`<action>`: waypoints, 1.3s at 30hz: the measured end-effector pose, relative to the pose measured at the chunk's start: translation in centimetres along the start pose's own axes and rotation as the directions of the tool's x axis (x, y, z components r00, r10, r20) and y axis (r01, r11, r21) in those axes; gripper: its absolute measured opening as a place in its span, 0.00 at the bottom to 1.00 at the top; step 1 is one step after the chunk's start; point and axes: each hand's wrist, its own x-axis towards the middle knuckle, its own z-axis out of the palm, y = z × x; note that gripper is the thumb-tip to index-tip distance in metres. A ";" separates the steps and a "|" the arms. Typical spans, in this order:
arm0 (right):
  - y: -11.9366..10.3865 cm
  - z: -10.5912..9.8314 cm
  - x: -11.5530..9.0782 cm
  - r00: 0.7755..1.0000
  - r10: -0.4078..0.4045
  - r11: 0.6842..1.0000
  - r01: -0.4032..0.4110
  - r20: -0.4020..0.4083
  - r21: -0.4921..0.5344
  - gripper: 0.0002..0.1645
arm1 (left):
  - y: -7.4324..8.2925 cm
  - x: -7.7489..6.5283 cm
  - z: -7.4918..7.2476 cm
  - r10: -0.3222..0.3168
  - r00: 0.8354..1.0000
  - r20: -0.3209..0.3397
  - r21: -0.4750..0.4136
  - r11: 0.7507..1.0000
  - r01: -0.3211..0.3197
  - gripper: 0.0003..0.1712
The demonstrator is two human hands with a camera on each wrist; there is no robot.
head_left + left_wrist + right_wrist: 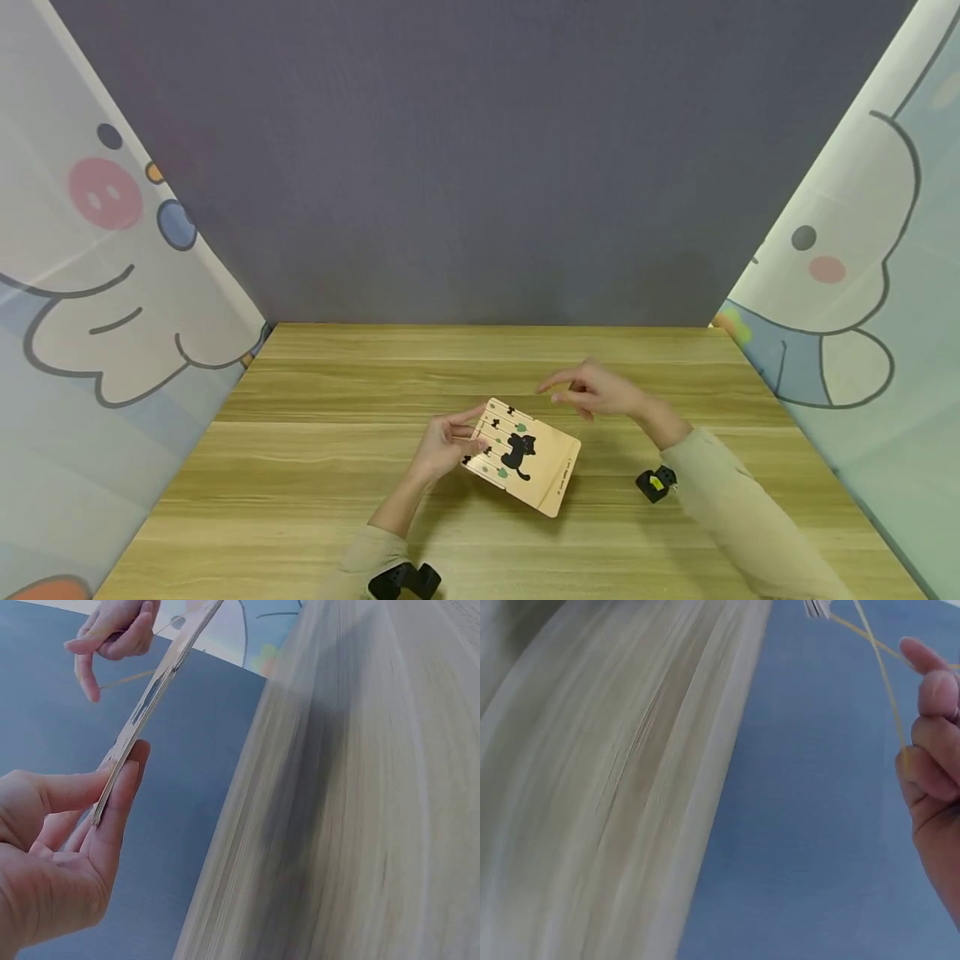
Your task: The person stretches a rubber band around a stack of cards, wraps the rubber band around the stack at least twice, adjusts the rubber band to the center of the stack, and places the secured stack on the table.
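Observation:
A thin tan booklet [551, 460] with a black cat on its face is tilted above the table. My left hand [438, 450] pinches its left edge between thumb and fingers. Seen edge-on in the left wrist view, the booklet [157, 690] shows several thin layers. To the upper right of it is my right hand [603, 392], apart from the booklet, with fingers bent. Thin yellowish strands of a rubber band [886, 675] stretch from the booklet to the curled fingers of my right hand [937, 757]. How the band is fastened at the booklet cannot be made out.
Under both hands lies a wood-grain table [300, 467]. A dark grey panel [480, 167] rises along its far edge. Cartoon-printed curtains [60, 333] flank both sides. Black camera mounts [656, 483] sit at the wrists.

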 end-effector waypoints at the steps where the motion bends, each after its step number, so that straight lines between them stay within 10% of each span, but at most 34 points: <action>1: -0.2 -0.1 0.0 1.000 0.005 0.999 -0.003 0.022 -0.053 0.15 | 0.0 0.0 0.0 0.004 1.000 0.007 0.009 1.000 -0.004 0.30; 13: -1.7 -0.5 -0.4 0.979 0.179 0.927 -0.136 0.094 -0.351 0.23 | -0.2 0.1 -0.2 0.005 1.000 0.011 -0.007 1.000 -0.005 0.31; 22: -1.1 0.5 -1.3 0.998 0.014 0.966 0.001 0.057 -0.257 0.26 | -0.6 0.2 -0.2 -0.032 0.997 -0.072 -0.025 0.999 0.030 0.31; 29: -0.8 1.8 -2.1 0.998 0.067 0.998 -0.066 0.019 -0.023 0.38 | -0.6 0.0 -0.3 -0.036 0.994 -0.106 -0.092 0.995 0.026 0.32; 39: -0.5 3.3 -3.0 0.997 0.024 0.999 -0.026 -0.067 -0.036 0.51 | -0.4 0.0 -0.7 -0.051 0.983 -0.175 -0.121 0.992 0.030 0.32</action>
